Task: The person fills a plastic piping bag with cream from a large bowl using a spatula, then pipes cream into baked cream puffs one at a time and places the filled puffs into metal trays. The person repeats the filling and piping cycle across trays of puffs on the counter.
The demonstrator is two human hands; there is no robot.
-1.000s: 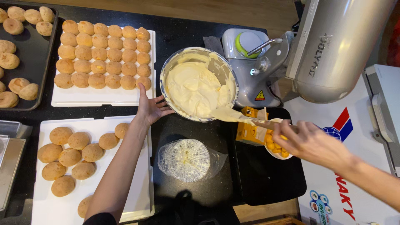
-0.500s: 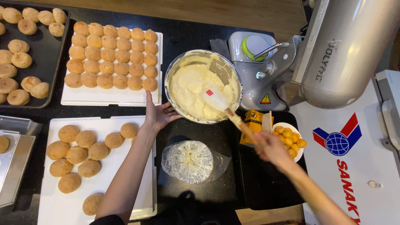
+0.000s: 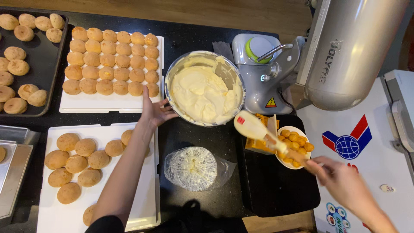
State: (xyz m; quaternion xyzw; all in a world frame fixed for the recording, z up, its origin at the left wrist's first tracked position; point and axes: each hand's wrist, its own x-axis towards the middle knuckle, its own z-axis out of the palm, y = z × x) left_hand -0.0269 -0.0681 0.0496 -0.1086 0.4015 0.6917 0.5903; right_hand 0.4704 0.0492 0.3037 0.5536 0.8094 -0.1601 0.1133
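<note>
A metal mixing bowl (image 3: 172,73) full of pale cream sits in the middle of the black counter. My left hand (image 3: 155,111) rests against the bowl's lower left rim, fingers spread. My right hand (image 3: 340,179) grips the wooden handle of a cream-coated spatula (image 3: 252,127), whose blade hangs just outside the bowl's lower right edge. Under the spatula lies a small white plate of orange balls (image 3: 295,144) and a yellow packet (image 3: 258,144). A round plastic-wrapped cream-smeared disc (image 3: 192,168) lies below the bowl.
A stand mixer (image 3: 340,51) rises at the right of the bowl. White boards hold rows of round buns (image 3: 112,64) and larger buns (image 3: 77,162). A dark baking tray (image 3: 43,64) with more buns is far left. A white chest lid (image 3: 371,155) lies right.
The spatula has come out of the cream and moved down and right, out of the bowl. My left hand stays at the bowl's rim. The view has shifted slightly.
</note>
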